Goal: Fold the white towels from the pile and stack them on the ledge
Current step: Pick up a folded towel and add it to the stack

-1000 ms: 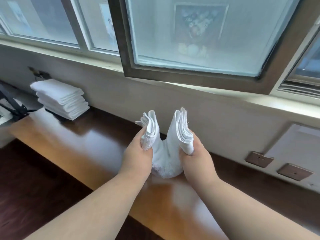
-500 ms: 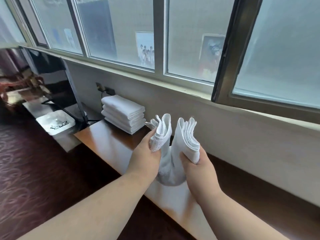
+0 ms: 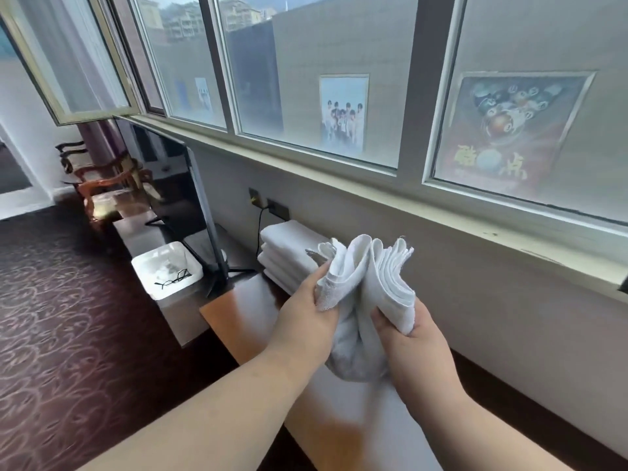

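Both ends of the towel have closed together since half a second ago; then they stood apart with a gap between, now the two fans of layered edges touch at the top. View has swung left as well: the folded stack sat left of the hands before, now it lies directly behind the left hand, partly hidden.

Largest first. Window run [image 3: 306,107] fills the upper frame, frosted panes, posters showing through. Wooden ledge [image 3: 244,311] runs diagonally from lower right up toward the stack, glossy, strong glare under the forearms. Dark TV screen [image 3: 176,198] stands at the ledge's far left end.

Stack of folded towels [image 3: 285,253] rests on the ledge against the wall, several layers, just below a wall outlet with a cord.

White towel [image 3: 360,300] held in the air above the ledge, bent into a U, belly sagging between the wrists, both ends pointing up.

Left hand [image 3: 306,321] pinches the left end, thumb on the near side, fingers hidden behind the cloth. Right hand [image 3: 414,338] pinches the right end the same way, thumb over the stacked edges. Hands close together, not touching each other as far as visible.

White tray [image 3: 166,270] left of the screen holds a pair of glasses [image 3: 173,278]
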Motion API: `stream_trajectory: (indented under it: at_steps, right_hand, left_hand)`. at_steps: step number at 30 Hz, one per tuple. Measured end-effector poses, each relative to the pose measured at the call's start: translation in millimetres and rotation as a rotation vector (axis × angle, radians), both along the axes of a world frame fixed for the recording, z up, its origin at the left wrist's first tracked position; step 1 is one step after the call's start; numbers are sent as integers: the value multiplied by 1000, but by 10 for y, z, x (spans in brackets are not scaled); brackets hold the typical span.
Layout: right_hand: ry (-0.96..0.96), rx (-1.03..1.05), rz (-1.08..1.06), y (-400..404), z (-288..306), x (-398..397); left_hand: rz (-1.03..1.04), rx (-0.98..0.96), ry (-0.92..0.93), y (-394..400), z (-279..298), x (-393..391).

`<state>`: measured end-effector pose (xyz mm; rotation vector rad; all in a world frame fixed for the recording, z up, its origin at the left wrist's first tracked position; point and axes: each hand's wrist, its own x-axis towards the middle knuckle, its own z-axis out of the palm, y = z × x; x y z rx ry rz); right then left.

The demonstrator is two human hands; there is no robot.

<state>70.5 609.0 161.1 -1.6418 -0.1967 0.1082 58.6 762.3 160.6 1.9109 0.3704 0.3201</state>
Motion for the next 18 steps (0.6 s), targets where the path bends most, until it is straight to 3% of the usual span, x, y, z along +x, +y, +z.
stream_trajectory:
  at_steps: [9,18]
  right_hand:
    - [-131,-86,45,1050,89,1178]
    - [-76,-121,-121,2039,-115,1836]
  left_hand:
    - [77,36,-40,932,129,1042]
    - [-136,-54,-70,1897,-31,1907]
